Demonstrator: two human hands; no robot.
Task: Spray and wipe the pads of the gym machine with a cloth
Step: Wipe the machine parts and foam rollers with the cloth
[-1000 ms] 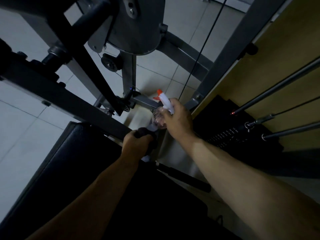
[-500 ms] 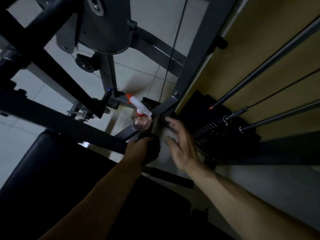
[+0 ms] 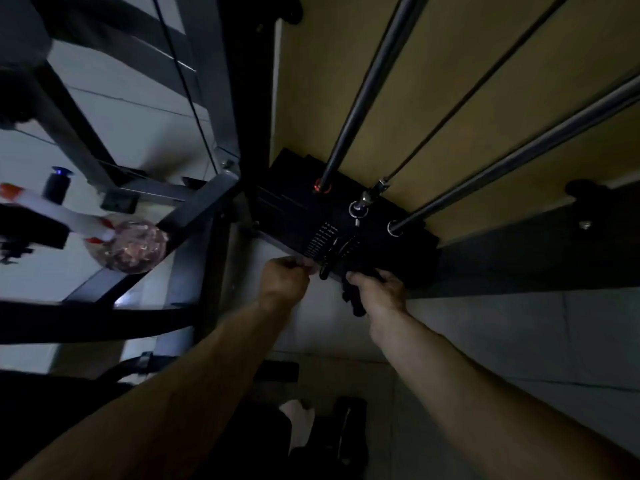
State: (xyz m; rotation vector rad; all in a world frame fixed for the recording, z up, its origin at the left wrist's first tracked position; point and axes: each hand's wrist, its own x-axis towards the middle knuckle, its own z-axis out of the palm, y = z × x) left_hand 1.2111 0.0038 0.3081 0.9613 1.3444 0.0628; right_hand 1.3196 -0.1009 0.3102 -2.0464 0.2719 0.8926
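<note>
Both hands have moved from the spray bottle, upright on the floor with its nozzle pointing left, to the weight stack. At its near edge the right hand grips a dark cloth; the left hand is curled, and I cannot tell what it holds.

**Single head-worn wide-angle view, facing forward and steeply down.**
Close range: both forearms enter from the bottom edge. The left hand and right hand meet mid-frame at the black weight stack. The guide rods fan out toward the top right, and the tiled floor lies beneath.
</note>
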